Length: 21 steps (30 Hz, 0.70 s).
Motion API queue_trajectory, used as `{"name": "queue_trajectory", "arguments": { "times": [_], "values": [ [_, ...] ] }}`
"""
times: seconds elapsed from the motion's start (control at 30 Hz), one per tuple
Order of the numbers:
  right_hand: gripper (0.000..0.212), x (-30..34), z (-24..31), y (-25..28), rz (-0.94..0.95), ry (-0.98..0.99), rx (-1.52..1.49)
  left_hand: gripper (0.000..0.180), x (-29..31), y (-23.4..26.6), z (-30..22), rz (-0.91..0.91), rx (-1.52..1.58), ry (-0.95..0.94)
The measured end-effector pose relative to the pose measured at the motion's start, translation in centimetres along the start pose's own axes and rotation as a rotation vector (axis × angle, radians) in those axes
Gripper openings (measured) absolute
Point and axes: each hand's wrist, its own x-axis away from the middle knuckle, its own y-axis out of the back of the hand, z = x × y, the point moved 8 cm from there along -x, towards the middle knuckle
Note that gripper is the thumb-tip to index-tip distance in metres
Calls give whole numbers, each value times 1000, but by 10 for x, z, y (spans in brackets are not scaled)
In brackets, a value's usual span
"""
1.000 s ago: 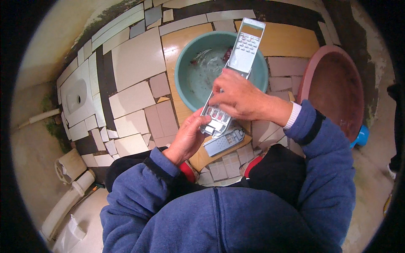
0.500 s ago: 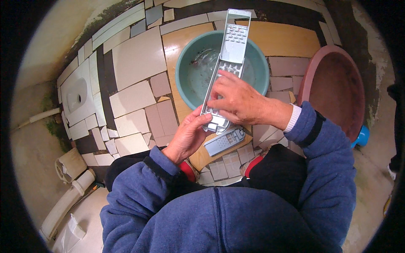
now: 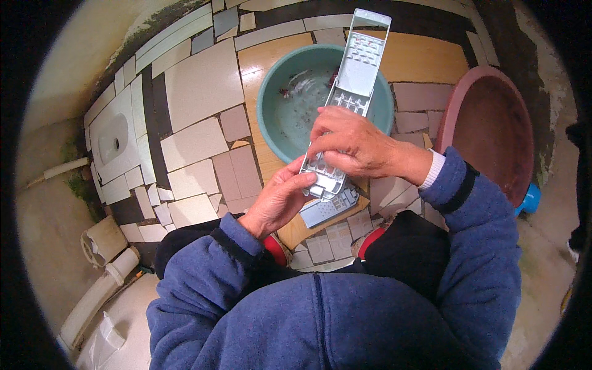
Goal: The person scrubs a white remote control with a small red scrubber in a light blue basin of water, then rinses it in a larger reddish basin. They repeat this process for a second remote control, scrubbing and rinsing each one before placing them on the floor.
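From where I stand, the pale grater (image 3: pixel 359 74) is right in the person's hands, its long axis running from the near end, about half past six, to a far end pointing between twelve and one o'clock, over the basin. The left hand (image 3: pixel 274 203) grips that near end, thumb pressed on top. The right hand (image 3: pixel 357 139) is nearer the middle, fingers bent narrow over the grater's face; I can't tell whether they pinch anything. At twelve o'clock sits the green basin (image 3: pixel 262 92), with dark red scraps and a whitish streak inside. A reddish-brown basin (image 3: pixel 447 111) stands toward three, dull and smudged within, a blue object (image 3: pixel 529 198) just beside it. A grey-blue grating plate (image 3: pixel 327 211) lies at six.
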Motion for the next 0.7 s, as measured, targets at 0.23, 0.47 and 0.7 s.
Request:
{"name": "queue_trajectory", "arguments": {
  "times": [0.23, 0.47, 0.7],
  "values": [
    [8, -1, 14, 0, 77, 136, 167, 54, 2, -3, -1, 16, 17, 16],
    [8, -3, 23, -7, 183, 211, 233, 54, 1, 3, -1, 10, 24, 19],
    [7, -1, 26, -19, 150, 280, 466, 52, 1, 6, 0, -22, -18, 8]
  ]
}}
